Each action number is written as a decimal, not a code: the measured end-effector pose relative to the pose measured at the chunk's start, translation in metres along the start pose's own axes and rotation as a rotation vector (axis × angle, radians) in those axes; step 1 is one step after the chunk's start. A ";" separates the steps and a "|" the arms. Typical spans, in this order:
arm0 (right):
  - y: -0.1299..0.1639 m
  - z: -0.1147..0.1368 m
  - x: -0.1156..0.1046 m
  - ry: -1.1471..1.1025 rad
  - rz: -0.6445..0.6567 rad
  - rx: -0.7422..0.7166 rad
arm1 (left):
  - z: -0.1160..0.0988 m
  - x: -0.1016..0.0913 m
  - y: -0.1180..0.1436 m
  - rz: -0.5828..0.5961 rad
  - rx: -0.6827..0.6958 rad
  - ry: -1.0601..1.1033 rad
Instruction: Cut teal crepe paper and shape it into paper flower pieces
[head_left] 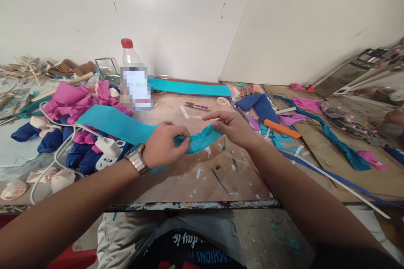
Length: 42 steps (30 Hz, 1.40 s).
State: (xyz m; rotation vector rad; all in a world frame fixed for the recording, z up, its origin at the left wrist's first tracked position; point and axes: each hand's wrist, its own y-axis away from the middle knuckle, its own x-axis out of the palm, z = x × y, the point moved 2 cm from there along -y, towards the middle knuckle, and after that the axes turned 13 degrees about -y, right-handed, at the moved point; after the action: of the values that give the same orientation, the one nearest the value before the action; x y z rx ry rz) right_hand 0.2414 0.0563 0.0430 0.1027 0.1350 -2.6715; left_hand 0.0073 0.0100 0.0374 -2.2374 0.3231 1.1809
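Observation:
A turquoise fabric strip (118, 124) runs from the left pile across to both hands, and its right part is gathered into folds. My left hand (166, 145), with a metal watch at the wrist, pinches the strip at the left of the folds. At the other side, my right hand (232, 128) grips the strip's right end between thumb and fingers. Beyond the hands lie small thread snips (197, 106) and a narrow white strip (184, 112). A second turquoise strip (192, 87) is laid out along the wall.
Pink and navy fabric pieces (63, 105) crowd the left, beside a white charger (108, 147) in a power strip. A phone (137, 88) leans on a bottle (128, 52). An orange-handled cutter (282, 128) and scraps lie right, near cardboard (318, 151).

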 end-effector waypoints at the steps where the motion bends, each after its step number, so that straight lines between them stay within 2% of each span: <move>1: 0.000 0.000 0.000 -0.011 0.011 0.007 | 0.000 0.000 0.000 0.000 -0.007 0.008; 6: 0.000 -0.001 0.001 -0.049 0.015 0.023 | 0.000 -0.001 -0.001 -0.005 -0.032 0.043; 14: 0.000 -0.004 -0.001 -0.142 0.038 -0.034 | -0.001 -0.003 -0.001 -0.005 -0.028 0.152; 22: -0.001 -0.009 0.002 -0.308 0.090 0.049 | 0.001 -0.001 -0.001 0.006 -0.063 0.253; 30: -0.003 -0.009 -0.001 -0.289 0.133 0.066 | 0.002 -0.002 -0.001 -0.002 -0.088 0.325; 37: -0.003 -0.012 -0.008 -0.261 0.082 -0.012 | 0.003 -0.002 -0.002 -0.024 -0.071 0.328; 42: -0.003 -0.015 -0.010 -0.323 0.070 -0.059 | 0.004 -0.002 -0.002 -0.045 -0.088 0.352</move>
State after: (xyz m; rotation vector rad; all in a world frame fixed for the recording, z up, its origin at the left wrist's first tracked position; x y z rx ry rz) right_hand 0.2497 0.0645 0.0295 -0.3352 0.1040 -2.5713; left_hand 0.0044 0.0139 0.0377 -2.5153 0.3617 0.7879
